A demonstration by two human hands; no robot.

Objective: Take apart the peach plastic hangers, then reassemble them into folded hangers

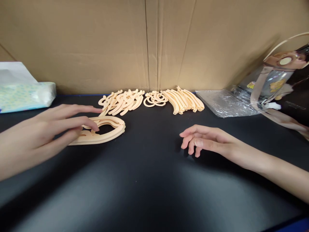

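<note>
My left hand (51, 130) hovers at a small stack of beige plastic folding hangers (113, 137), its fingers apart and reaching over them. Whether the fingertips touch the top hanger I cannot tell. On the right, my right hand (207, 140) is just above the black table, fingers loosely curled and apart, with nothing in it. Behind lie three piles of beige plastic pieces: hook-ended arms (127, 101) at left, round hooks (155, 99) in the middle, and long curved arms (185, 100) at right.
A pack of tissues (26, 96) lies at the far left. At the right are a clear plastic bag (222, 103) and a transparent water bottle (270, 79) with a strap (275, 119). A cardboard wall (96, 45) stands along the back of the black table (145, 187).
</note>
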